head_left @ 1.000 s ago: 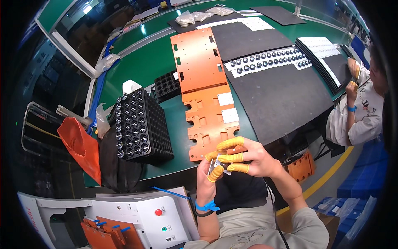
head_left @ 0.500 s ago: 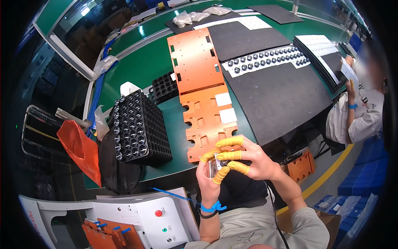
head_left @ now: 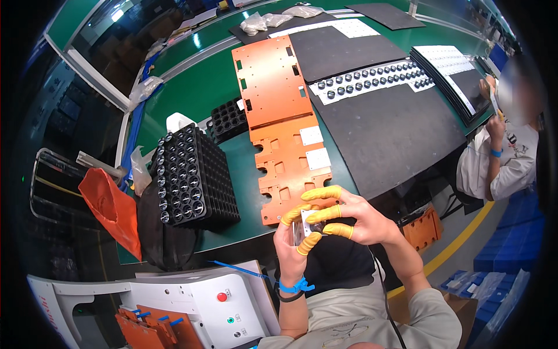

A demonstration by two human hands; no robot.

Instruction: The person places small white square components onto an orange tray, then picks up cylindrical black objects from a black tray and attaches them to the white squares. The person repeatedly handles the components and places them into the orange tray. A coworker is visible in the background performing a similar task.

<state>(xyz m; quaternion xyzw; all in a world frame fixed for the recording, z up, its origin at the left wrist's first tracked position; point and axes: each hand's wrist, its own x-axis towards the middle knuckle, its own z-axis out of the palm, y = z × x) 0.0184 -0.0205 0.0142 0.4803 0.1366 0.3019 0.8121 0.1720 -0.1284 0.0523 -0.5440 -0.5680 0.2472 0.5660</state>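
My left hand [head_left: 292, 239], in yellow finger cots, is closed on a small white plate [head_left: 306, 220]. A dark round part [head_left: 317, 227] sits against that plate, partly hidden by my fingers. My right hand [head_left: 363, 220] reaches in from the right with yellow-covered fingers curled round the dark part. Both hands are just off the near end of an orange fixture board [head_left: 285, 195]. Two white square plates [head_left: 311, 135] lie on that board's right side.
Left of the board stands a stack of black trays [head_left: 218, 174] holding round dark parts. To the right, a dark mat [head_left: 389, 139] bears white strips with rows of black knobs [head_left: 372, 80]. A co-worker [head_left: 500, 157] handles a white sheet at far right. A white control box [head_left: 218, 302] is lower left.
My right-hand fingers have shifted slightly to the right, showing more of the white plate. The co-worker's hands have moved, and their white sheet now appears edge-on.
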